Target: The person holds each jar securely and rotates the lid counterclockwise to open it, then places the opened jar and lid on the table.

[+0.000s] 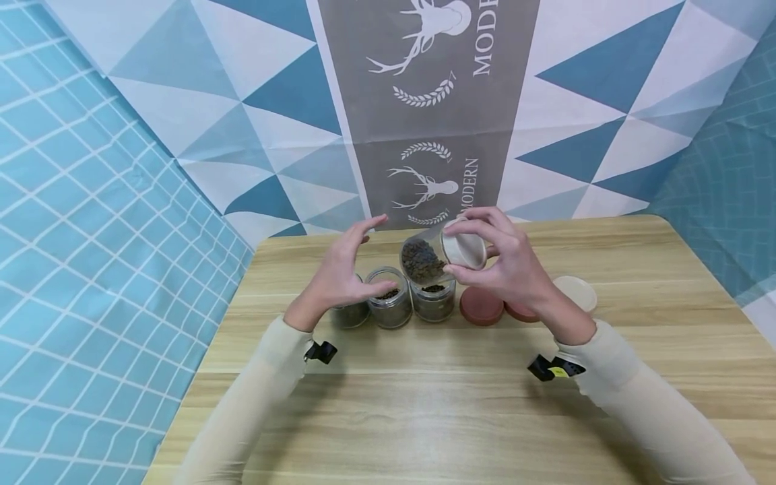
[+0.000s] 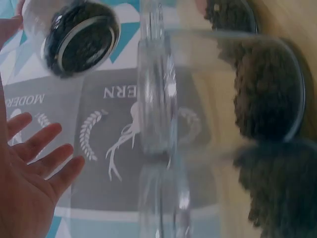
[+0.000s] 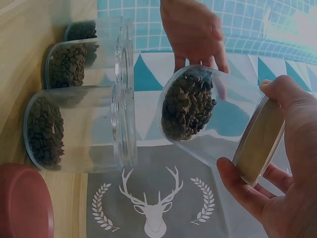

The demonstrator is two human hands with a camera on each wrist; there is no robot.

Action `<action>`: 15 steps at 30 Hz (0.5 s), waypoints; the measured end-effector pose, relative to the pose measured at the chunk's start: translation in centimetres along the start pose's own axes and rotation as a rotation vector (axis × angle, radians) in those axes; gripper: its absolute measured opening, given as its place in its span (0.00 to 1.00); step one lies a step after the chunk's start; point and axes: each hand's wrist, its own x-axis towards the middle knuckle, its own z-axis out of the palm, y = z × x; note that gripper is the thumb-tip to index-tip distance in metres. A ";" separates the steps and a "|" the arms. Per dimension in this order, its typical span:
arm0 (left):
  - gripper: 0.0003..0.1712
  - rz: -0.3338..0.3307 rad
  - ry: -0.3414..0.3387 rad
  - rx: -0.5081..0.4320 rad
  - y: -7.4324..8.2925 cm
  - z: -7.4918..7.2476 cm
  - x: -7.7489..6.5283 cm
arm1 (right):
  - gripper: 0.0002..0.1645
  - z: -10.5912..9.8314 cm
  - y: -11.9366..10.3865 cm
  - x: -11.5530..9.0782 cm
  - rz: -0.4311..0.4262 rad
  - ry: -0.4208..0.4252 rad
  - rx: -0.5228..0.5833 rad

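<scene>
My right hand grips the cream lid of a clear jar and holds it tilted above the table. Small dark brown pieces, like beans or pellets, have gathered at the jar's bottom end, which points left. To the left, my left hand is raised with thumb and fingers spread, apart from the held jar and holding nothing. Below the hands stand three lidless clear jars in a row: a left jar, a middle jar and a right jar, each partly filled with similar dark pieces.
Right of the row lies a red lid. A second red lid is partly covered by my right forearm, and a cream lid lies beyond it. A patterned cloth hangs behind the wooden table.
</scene>
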 end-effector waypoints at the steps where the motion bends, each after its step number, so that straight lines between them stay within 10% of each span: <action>1: 0.65 0.002 -0.003 0.001 0.1 0.3 0.1 | 0.31 0.1 0.0 0.0 0.003 -0.002 0.005; 15: 0.70 0.080 -0.040 0.033 1.8 4.0 2.3 | 0.32 0.9 0.4 -0.2 -0.054 -0.002 0.011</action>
